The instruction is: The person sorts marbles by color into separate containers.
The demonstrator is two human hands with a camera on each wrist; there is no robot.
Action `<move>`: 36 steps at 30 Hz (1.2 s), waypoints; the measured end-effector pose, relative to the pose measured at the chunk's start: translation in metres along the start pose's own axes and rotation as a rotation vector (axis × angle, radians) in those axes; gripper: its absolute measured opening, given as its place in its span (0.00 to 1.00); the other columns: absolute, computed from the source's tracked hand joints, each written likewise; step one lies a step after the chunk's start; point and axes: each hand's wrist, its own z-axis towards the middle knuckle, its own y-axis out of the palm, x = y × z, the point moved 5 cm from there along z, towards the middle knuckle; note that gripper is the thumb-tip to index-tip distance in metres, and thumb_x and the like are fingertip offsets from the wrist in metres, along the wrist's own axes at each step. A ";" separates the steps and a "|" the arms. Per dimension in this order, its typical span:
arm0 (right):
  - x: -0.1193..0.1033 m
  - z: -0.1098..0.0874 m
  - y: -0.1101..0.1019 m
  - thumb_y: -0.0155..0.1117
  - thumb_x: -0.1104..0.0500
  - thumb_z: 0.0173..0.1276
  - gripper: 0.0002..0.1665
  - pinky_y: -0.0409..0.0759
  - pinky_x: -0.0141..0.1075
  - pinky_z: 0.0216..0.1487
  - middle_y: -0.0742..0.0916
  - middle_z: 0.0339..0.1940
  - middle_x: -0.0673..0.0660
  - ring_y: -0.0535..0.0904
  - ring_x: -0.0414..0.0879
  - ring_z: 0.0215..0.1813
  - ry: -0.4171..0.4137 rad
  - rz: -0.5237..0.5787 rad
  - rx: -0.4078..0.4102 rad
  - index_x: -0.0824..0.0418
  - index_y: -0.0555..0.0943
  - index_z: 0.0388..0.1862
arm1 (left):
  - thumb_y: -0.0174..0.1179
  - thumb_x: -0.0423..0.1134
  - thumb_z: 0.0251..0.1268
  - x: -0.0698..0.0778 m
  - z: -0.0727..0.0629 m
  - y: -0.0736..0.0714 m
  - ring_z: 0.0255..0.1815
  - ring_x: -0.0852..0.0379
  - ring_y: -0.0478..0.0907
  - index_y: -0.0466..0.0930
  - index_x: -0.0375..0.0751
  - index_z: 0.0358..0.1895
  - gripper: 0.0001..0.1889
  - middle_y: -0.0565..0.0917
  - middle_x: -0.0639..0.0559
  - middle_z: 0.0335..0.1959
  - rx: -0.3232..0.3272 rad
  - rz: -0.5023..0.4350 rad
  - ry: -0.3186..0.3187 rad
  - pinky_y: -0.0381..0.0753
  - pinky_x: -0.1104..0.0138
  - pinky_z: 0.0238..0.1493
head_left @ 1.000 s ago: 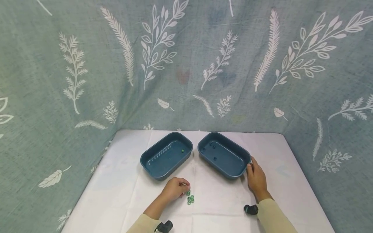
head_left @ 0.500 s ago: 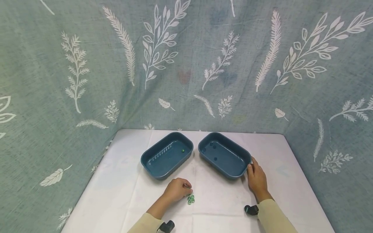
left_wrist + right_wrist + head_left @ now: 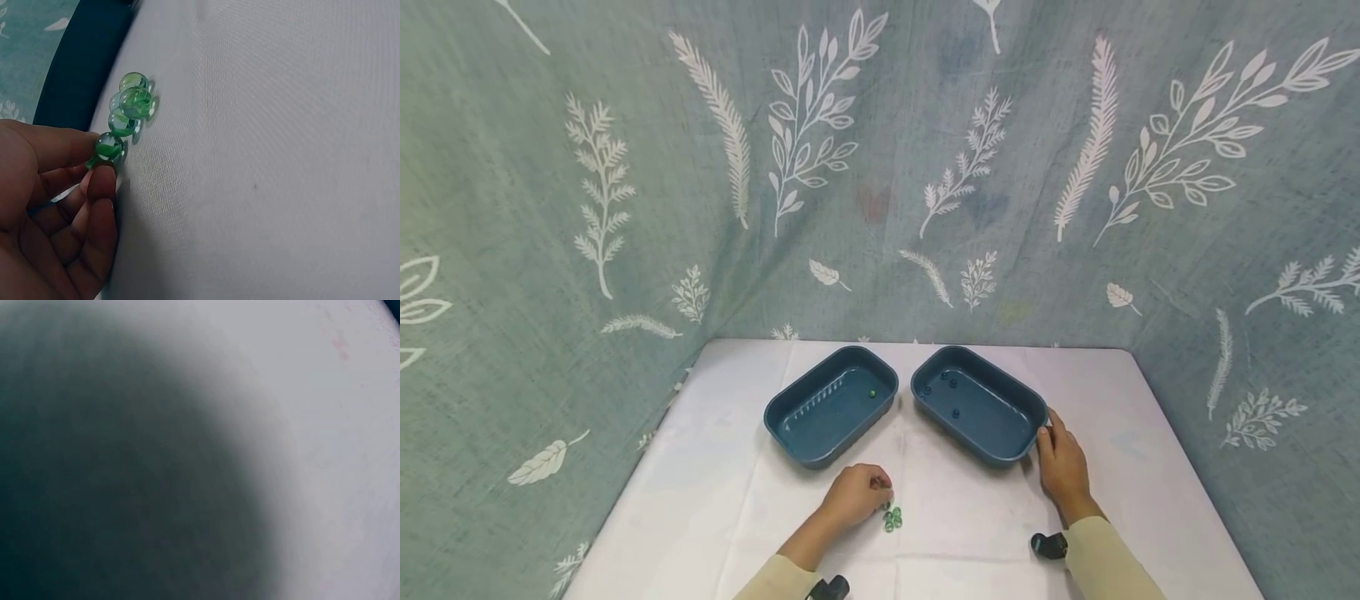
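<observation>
My left hand [image 3: 856, 493] is low over the white cloth, in front of the left blue tray. In the left wrist view its thumb and index finger pinch a green glass marble [image 3: 109, 147]. Several more green marbles [image 3: 136, 102] lie clustered just past the fingertips. At the right end of the right blue tray [image 3: 981, 440], my right hand [image 3: 1063, 467] holds the outer corner, thumb on the near side and fingers along the end. The right wrist view shows only a blurred dark shape and cloth.
The left blue tray [image 3: 827, 457] stands angled at the back with one green marble [image 3: 872, 394] inside. Several dark marbles [image 3: 956, 413] lie in the right tray. A leaf-patterned curtain [image 3: 880, 167] closes off the back and sides of the cloth-covered table [image 3: 970, 533].
My left hand has moved slightly right and down to the marble cluster, and its fingertips have closed in on a marble. The right hand has stayed at the right tray.
</observation>
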 end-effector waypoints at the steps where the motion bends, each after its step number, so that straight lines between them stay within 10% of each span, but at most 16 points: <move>1: 0.000 0.000 0.000 0.37 0.46 0.81 0.32 0.64 0.61 0.65 0.77 0.61 0.70 0.70 0.66 0.63 0.000 -0.001 0.002 0.62 0.60 0.75 | 0.67 0.42 0.58 -0.001 0.000 0.001 0.21 0.61 0.73 0.84 0.51 0.33 0.02 0.76 0.61 0.18 -0.001 -0.010 -0.001 0.73 0.68 0.23; 15: -0.003 0.002 -0.003 0.36 0.46 0.81 0.32 0.63 0.61 0.65 0.76 0.60 0.71 0.70 0.67 0.63 0.003 -0.013 -0.011 0.62 0.60 0.75 | 0.63 0.42 0.66 -0.008 -0.003 -0.005 0.19 0.61 0.76 0.84 0.47 0.39 0.05 0.79 0.56 0.20 0.030 -0.170 0.071 0.76 0.68 0.21; 36: 0.002 -0.002 0.000 0.37 0.46 0.81 0.32 0.65 0.61 0.63 0.77 0.61 0.71 0.71 0.67 0.62 -0.023 0.009 0.005 0.61 0.60 0.75 | 0.64 0.41 0.66 0.007 0.004 -0.025 0.25 0.64 0.74 0.84 0.50 0.37 0.02 0.78 0.62 0.24 0.042 -0.082 0.124 0.77 0.70 0.25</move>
